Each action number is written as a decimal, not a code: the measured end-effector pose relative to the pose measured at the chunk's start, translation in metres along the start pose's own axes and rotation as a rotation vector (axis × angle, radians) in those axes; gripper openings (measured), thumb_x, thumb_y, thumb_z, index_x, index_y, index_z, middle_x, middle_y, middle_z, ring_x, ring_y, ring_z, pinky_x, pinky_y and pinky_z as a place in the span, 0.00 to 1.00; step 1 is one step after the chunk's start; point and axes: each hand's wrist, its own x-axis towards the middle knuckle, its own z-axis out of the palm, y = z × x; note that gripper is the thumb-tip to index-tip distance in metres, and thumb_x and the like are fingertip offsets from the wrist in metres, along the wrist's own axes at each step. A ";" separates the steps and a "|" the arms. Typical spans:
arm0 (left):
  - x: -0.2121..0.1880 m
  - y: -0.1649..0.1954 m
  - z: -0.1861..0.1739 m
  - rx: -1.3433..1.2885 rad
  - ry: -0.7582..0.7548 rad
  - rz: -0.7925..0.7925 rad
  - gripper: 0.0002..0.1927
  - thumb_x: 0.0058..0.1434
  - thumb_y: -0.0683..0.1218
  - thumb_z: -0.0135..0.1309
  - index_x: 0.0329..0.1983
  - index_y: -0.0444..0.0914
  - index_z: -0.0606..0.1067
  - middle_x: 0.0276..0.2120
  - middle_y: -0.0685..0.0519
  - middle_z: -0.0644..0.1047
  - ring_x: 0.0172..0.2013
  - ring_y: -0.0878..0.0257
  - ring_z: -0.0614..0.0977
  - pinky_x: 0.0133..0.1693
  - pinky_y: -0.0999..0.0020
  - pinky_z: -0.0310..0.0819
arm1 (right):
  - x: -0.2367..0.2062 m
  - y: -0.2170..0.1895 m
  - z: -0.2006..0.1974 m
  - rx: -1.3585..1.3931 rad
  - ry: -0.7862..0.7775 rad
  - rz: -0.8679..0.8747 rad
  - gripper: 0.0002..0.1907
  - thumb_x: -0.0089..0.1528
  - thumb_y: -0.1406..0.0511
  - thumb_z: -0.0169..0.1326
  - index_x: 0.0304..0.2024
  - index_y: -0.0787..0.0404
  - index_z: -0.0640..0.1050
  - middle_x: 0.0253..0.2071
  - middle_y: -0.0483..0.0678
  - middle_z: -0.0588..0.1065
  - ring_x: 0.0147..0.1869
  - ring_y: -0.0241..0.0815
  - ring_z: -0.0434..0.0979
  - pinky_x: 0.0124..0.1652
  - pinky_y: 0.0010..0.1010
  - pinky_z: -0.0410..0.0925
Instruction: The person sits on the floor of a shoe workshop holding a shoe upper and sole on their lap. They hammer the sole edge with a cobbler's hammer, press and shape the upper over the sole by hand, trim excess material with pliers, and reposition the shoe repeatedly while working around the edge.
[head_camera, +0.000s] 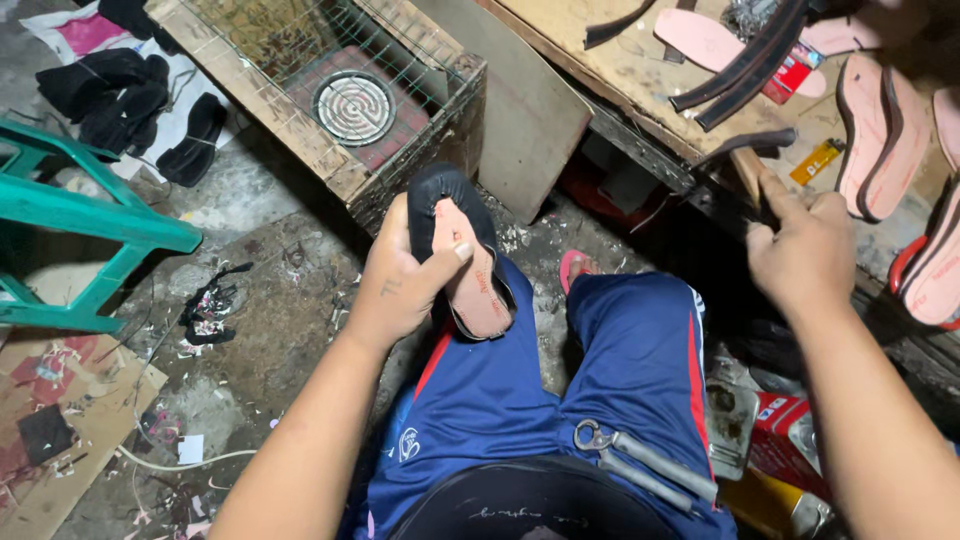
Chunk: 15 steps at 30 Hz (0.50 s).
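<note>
- Wooden crate (330, 170), wire-mesh topped, contains round heater coil (354, 107).
- Left hand (405, 275) grips black shoe (462, 250), sole up.
- Right hand (805, 250) closes on a dark strap (740, 145) at bench (620, 70) edge.

You face wooden workbench (640, 75) at upper right: pink insoles (700, 35), dark rubber strips (745, 70), small yellow object (817, 160), maybe lighter, lie on it. Below you, concrete floor (250, 200) littered with scraps; wire-topped wooden crate (330, 80), green plastic stool (70, 215), black shoe uppers (120, 90), flat cardboard (60, 430) rest directly on it.
</note>
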 end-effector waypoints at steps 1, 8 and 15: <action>0.003 -0.002 -0.001 -0.014 0.006 -0.012 0.30 0.62 0.42 0.59 0.66 0.35 0.65 0.54 0.53 0.73 0.55 0.65 0.75 0.60 0.66 0.71 | 0.006 0.006 0.006 0.013 -0.013 0.032 0.29 0.60 0.63 0.65 0.65 0.50 0.79 0.43 0.60 0.71 0.49 0.60 0.73 0.49 0.47 0.69; 0.004 -0.017 0.001 0.088 -0.007 -0.015 0.32 0.61 0.43 0.60 0.66 0.35 0.63 0.55 0.51 0.74 0.56 0.64 0.75 0.61 0.65 0.70 | 0.026 0.024 0.029 -0.033 0.026 0.090 0.25 0.61 0.62 0.66 0.61 0.49 0.82 0.43 0.57 0.71 0.53 0.59 0.71 0.51 0.46 0.68; 0.005 -0.025 0.004 0.119 -0.033 -0.004 0.32 0.61 0.44 0.60 0.67 0.34 0.63 0.55 0.50 0.74 0.57 0.64 0.76 0.61 0.64 0.70 | 0.018 -0.054 -0.001 -0.004 0.300 -0.117 0.17 0.57 0.63 0.69 0.47 0.61 0.83 0.47 0.54 0.76 0.54 0.57 0.72 0.52 0.47 0.66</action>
